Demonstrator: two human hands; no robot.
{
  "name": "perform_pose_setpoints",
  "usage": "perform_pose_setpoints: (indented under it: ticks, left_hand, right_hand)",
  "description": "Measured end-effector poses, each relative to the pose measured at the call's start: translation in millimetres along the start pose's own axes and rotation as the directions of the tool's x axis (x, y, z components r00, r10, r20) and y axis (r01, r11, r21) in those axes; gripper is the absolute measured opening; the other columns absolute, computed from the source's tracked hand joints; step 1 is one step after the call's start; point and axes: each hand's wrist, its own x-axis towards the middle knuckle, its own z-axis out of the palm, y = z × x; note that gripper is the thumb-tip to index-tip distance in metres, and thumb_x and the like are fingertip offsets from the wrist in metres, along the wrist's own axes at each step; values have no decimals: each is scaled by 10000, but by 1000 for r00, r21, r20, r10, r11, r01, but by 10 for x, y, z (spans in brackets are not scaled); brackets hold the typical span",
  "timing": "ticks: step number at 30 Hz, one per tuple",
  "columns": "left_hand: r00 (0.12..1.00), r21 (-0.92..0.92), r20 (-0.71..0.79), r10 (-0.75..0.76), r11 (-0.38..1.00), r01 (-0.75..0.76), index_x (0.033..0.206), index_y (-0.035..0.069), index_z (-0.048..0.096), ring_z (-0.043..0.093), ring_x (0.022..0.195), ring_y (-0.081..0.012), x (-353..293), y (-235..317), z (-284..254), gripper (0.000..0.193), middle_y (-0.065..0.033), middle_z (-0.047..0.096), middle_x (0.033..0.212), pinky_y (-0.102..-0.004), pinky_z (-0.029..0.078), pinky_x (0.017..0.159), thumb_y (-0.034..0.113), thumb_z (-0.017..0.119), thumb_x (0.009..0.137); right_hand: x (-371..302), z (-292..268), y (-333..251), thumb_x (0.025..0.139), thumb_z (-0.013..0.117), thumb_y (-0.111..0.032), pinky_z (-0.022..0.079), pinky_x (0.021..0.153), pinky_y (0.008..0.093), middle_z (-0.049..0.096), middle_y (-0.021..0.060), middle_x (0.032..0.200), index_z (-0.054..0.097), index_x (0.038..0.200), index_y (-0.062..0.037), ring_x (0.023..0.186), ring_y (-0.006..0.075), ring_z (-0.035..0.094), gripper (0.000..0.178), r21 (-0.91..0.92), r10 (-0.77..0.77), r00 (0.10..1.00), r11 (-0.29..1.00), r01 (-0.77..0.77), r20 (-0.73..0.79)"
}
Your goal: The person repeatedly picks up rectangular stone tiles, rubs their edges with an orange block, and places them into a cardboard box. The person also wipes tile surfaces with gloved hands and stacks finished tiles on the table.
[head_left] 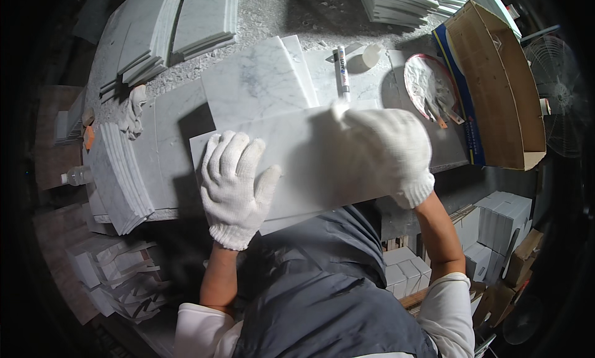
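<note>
A pale grey-veined marble tile (297, 163) lies in front of me, its near edge reaching over my lap. My left hand (235, 181), in a white knitted glove, rests flat on the tile's left end with the fingers stretched out. Over the right half, my gloved right hand (393, 150) is blurred by motion. Its fingers are smeared, so whether it holds anything is not visible. Just beyond it lies a white and blue marker pen (343, 73). More marble tiles (254, 79) lie under and behind the front one.
A bowl of white paste (427, 85) with putty knives stands to the right, beside an open cardboard box (496, 88). Stacked marble tiles (118, 178) lean at the left; others (207, 17) lie at the back. A crumpled glove (133, 110) and a fan (558, 88) flank the bench.
</note>
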Motion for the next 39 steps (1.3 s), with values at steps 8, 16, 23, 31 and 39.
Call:
perform_pose_setpoints:
  ticks: [8,16,23,31,39]
  left_hand:
    - [999,13,26,-29,1000,29,1262,103,669,530,1300,-329,1,7,-24,465,-103,590,1335,-525,401,1178,338,787,879]
    - [999,1,35,-23,1000,23,1278,98,673,531,1309,-346,16,24,-59,453,-108,592,1356,-526,390,1186,301,785,890]
    - [998,-2,45,-34,999,34,1278,100,673,521,1318,-345,-1,18,-58,447,-111,582,1365,-529,389,1184,304,780,895]
    - [999,-4,29,-27,1000,27,1280,97,669,519,1316,-338,-4,23,-63,447,-109,579,1359,-521,396,1180,282,782,889]
    - [999,22,28,-26,999,25,1289,121,671,509,1329,-348,-31,19,-17,445,-97,576,1371,-512,384,1186,286,776,889]
  right_hand:
    - [146,57,-279,915,659,-115,515,816,435,659,87,1065,676,1259,-122,961,301,628,345,-244,134,953,967,-67,272]
    - [227,115,-225,897,692,-167,512,832,420,667,92,971,722,1143,-101,929,297,640,257,-209,94,974,977,-49,208]
    - [339,187,-200,918,685,-166,533,757,427,685,95,915,751,1025,-85,847,311,662,149,-218,-36,996,974,54,87]
    - [361,113,-281,894,685,-116,516,743,439,667,94,901,747,1033,-83,829,312,648,156,-187,13,989,982,16,150]
    - [320,42,-225,794,690,-53,504,760,445,638,87,951,728,1086,-77,871,307,622,296,-296,-3,966,952,82,259]
